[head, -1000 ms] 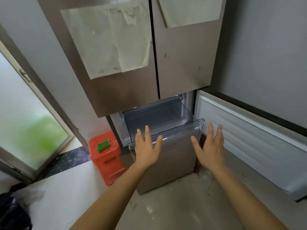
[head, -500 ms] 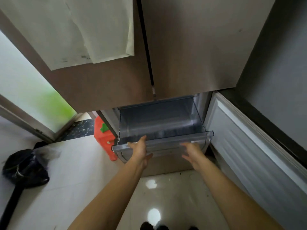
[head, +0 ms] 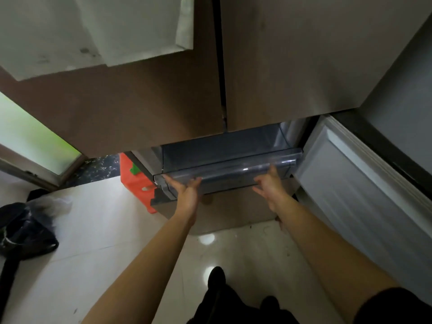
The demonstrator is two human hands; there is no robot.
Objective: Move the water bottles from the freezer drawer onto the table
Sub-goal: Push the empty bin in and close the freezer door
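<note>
- A second earlier both hands hung spread in the air short of the fridge; at this moment the left hand [head: 187, 194] and the right hand [head: 268, 187] were both on the clear front wall of the freezer drawer [head: 233, 170]
- Grip: we saw neither hand wrapped round anything. The left fingers lay straight and flat on the front lip, the right fingers were spread and loose against the panel, so this was open-palm contact, not a hold
- The drawer showed less of its inside than half a second before. We read that as it being pushed in, though the head camera had also shifted, so we were not certain
- Water bottles: we saw none in the visible part of the drawer, in either hand or on the floor. The table was out of view
- We judged this drawer emptied, or never loaded, and the step in hand to be shutting it
- The freezer door [head: 350, 183] stood wide open at the right, so it would still need closing, or another compartment checking
</note>
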